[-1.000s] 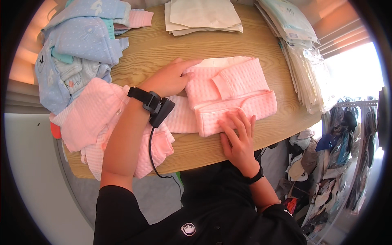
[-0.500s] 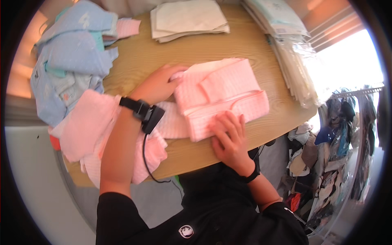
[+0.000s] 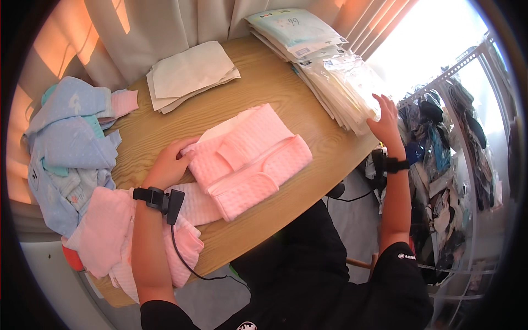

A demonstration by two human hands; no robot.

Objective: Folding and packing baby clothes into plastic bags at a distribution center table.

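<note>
A pink quilted baby garment (image 3: 253, 159), folded into a neat rectangle, lies on the wooden table with a pale sheet showing at its upper left edge. At its left corner is my left hand (image 3: 169, 162), fingers curled on the edge. Raised by the table's right corner, my right hand (image 3: 386, 120) holds nothing, its fingers apart. It is beside a stack of clear plastic bags (image 3: 349, 74), and I cannot tell whether it touches them. More pink clothing (image 3: 104, 231) lies loosely piled around and under my left forearm.
Blue baby clothes (image 3: 71, 137) are heaped on the table's left side. Cream paper sheets (image 3: 190, 74) are stacked at the back, before the curtain (image 3: 203, 22). A flat packaged item (image 3: 297, 30) tops the bag stack. Bagged goods hang on a metal rack (image 3: 440, 82) at right.
My right hand has left the folded pink garment and moved right and up to the plastic bags. My left hand stays at the garment's corner. The view has turned toward the right.
</note>
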